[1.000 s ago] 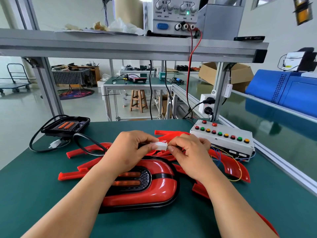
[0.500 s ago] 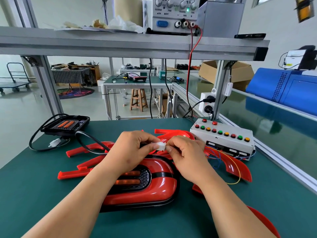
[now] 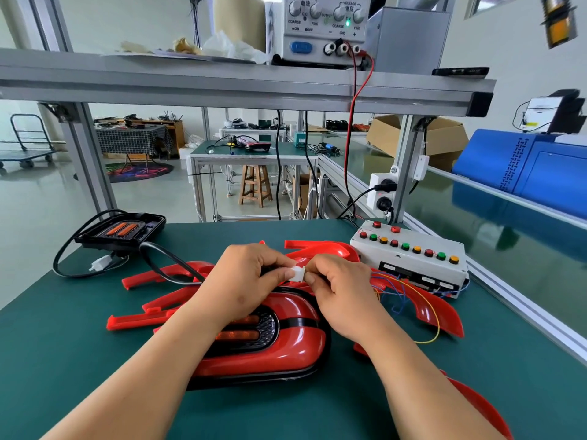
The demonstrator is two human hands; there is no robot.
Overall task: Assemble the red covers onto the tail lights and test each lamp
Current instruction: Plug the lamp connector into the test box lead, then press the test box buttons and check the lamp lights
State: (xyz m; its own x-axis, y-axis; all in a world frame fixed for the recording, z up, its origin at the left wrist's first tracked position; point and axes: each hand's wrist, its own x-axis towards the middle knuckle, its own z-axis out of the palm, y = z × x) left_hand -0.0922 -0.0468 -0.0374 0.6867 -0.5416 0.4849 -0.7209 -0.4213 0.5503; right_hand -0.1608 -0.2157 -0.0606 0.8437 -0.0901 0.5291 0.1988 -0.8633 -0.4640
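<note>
Pinching one white connector (image 3: 297,274) between two hands, just above the far end of the covered tail light (image 3: 279,347). Left hand (image 3: 251,281) grip clamped on its left end, right hand (image 3: 341,293) grip clamped on its right end, thumb and forefinger each. Cannot tell whether one piece or two mated halves; fingertips over the seam.

Counting two tail lights. Covered one at near middle of the table (image 3: 63,360), glossy red shell on, partly under both forearms. Bare tail light (image 3: 124,231), black, at far left, well apart, two orange strips showing.

Counting loose red covers (image 3: 136,319): at least four, heaped behind and beside the covered lamp, overlapping, exact number unclear. One more red piece (image 3: 476,404) at bottom right, cut off by the frame edge and the right forearm.

One black cable (image 3: 178,258) looping out from under the left hand, near end hidden. One white plug (image 3: 101,264) just beside the bare light. Thin coloured wires (image 3: 400,293) running from behind the right hand toward one test box (image 3: 409,260) at right rear: eleven buttons, red, green, yellow.

Overhead shelf (image 3: 222,87) carrying one power supply (image 3: 324,27), green lamp lit, red lead (image 3: 351,138) dropping behind the table. Beyond: wooden stool (image 3: 254,185), cardboard box (image 3: 444,134), blue machine (image 3: 540,166).
</note>
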